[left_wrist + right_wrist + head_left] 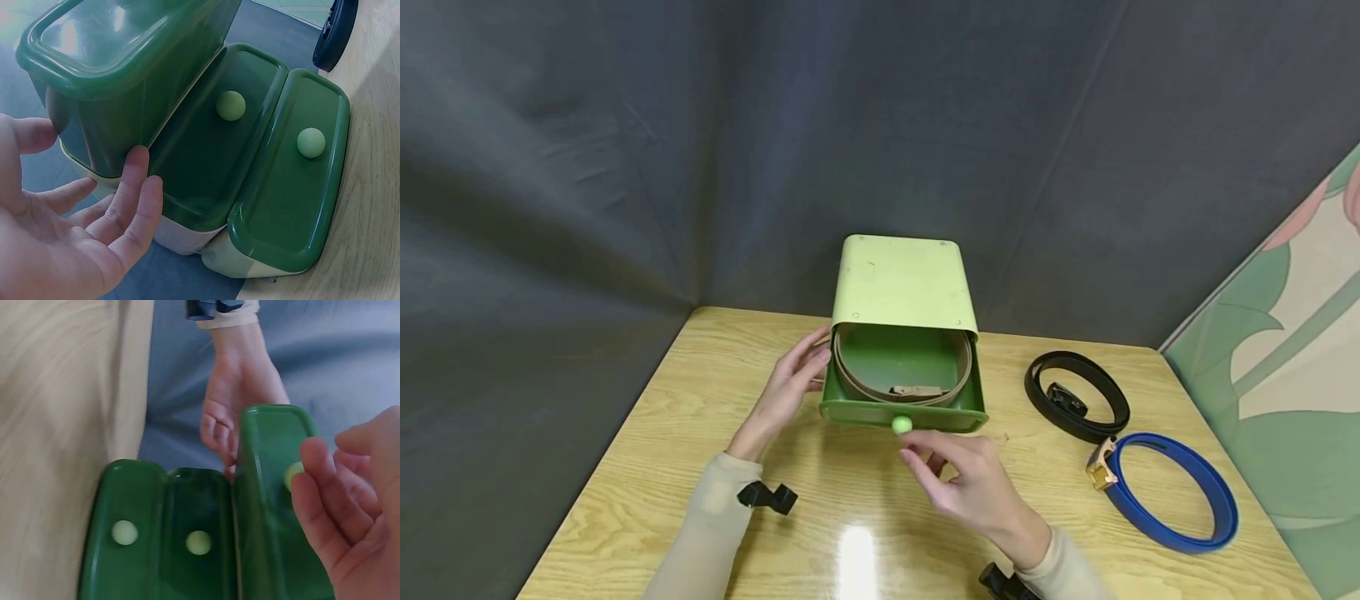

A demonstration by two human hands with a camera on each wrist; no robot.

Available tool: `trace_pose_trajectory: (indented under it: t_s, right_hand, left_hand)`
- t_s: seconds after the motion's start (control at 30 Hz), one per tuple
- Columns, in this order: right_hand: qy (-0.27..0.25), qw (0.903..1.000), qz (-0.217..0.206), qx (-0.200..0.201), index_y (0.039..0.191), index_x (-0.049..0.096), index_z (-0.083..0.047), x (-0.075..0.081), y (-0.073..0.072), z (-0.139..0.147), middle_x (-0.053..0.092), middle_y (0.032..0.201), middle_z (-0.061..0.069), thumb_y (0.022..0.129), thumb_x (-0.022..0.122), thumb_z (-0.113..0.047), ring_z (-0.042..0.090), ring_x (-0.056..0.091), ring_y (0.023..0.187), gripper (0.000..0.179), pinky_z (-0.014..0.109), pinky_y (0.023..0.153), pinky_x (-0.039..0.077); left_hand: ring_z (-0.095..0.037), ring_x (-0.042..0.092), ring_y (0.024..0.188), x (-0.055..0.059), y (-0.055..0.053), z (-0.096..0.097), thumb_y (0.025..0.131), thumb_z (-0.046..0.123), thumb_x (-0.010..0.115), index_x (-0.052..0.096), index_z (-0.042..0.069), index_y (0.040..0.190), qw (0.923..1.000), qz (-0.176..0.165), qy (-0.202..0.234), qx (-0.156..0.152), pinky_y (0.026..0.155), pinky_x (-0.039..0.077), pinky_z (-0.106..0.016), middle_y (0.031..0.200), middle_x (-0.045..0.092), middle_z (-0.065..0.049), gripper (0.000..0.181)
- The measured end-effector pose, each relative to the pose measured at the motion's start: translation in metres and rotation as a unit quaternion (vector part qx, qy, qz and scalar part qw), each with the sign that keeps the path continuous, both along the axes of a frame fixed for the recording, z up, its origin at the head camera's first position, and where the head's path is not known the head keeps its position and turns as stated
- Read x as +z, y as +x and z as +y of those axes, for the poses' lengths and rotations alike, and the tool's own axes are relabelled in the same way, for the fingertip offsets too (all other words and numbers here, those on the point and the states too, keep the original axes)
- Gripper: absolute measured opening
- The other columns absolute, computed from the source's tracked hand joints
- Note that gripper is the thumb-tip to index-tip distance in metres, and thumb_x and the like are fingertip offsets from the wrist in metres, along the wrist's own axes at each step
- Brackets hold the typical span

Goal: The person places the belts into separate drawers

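While the pulled-out drawer (855, 412) sits mid-frame, right grip (970, 481) is loosely parted beside the knob (902, 425), no clear hold; left grip (786, 390), relaxed and empty, flanks the cabinet (904, 279). Likely light, stiff, slick: pinch knob, brace cabinet.

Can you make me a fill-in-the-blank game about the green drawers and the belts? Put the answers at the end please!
1. Of the three drawers, the open drawer is the ____ one.
2. The hand nearest its round knob is the person's ____ hand.
3. The belt with the gold-coloured buckle is ____.
4. The black belt lies on the wooden ____.

Missing words: top; right; blue; table.
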State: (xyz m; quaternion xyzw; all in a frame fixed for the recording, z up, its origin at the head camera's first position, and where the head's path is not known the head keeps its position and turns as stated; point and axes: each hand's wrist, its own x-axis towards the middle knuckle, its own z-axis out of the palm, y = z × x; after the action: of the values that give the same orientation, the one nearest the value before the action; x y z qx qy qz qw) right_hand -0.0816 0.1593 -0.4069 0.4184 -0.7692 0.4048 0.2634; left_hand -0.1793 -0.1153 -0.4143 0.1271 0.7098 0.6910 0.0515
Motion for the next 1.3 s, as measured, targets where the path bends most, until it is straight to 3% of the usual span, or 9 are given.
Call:
trace_pose_trajectory:
  t_s: [0.3, 1.3]
  right_hand:
    - [-0.002, 0.9974, -0.041, -0.06, 0.111, 0.076, -0.002, -0.011, -0.003, -0.002, 0.082, 0.085, 0.008, 0.087, 0.079, 0.006, 0.0, 0.065, 0.055, 0.026, 0.009, 0.053, 0.052]
    - [-0.027, 0.9943, -0.053, -0.088, 0.109, 0.076, -0.005, -0.017, -0.007, -0.006, 0.082, 0.086, 0.009, 0.087, 0.079, 0.007, 0.002, 0.067, 0.054, 0.025, 0.01, 0.052, 0.052]
  left_hand:
    - [-0.001, 0.066, 0.098, 0.0, -0.001, 0.0, 0.114, 0.022, 0.047, 0.033, 0.007, 0.167, 1.0, 0.0, 0.0, -0.001, 0.091, 0.057, -0.024, 0.161, 0.049, -0.025, 0.057]
    - [-0.004, 0.068, 0.099, -0.002, 0.0, 0.0, 0.115, 0.023, 0.043, 0.031, 0.007, 0.168, 1.0, 0.005, -0.002, -0.005, 0.093, 0.058, -0.029, 0.161, 0.049, -0.026, 0.056]
